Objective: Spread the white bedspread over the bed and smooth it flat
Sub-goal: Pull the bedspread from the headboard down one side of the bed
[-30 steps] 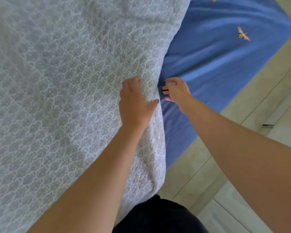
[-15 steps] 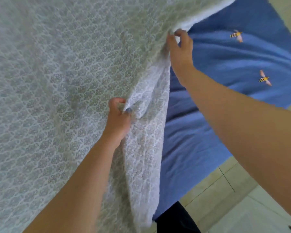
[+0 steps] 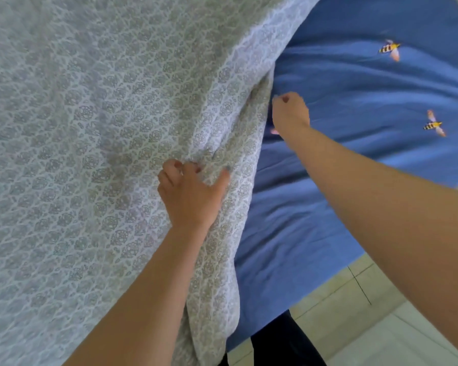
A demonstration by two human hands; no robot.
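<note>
Both hands show a grip on the white bedspread (image 3: 95, 143): the left hand (image 3: 191, 192) has its fingers bunched into a fold of the cloth a little way in from the edge, with the thumb spread out over the fabric, while the right hand (image 3: 288, 113) is curled into a fist right at the cloth's edge, farther from the body; the edge seems pinched in it, though the contact itself is hidden behind the fold. That bedspread, white with a small grey lace-like medallion pattern, fills the left and centre of the view, raised and billowing, its free edge running diagonally from the upper right down toward the person's legs. Beyond that edge lies the bed (image 3: 354, 180), covered by one blue sheet, wrinkled in long soft creases. Two bees are printed on the sheet, striped yellow and black with pale wings: one bee (image 3: 389, 48) near the top right and a second bee (image 3: 434, 124) lower and farther right. Past the bed's lower corner is a floor (image 3: 360, 320) of pale tiles with dark grout lines. Dark trousers (image 3: 283, 342) show at the bottom, between bedspread and floor.
</note>
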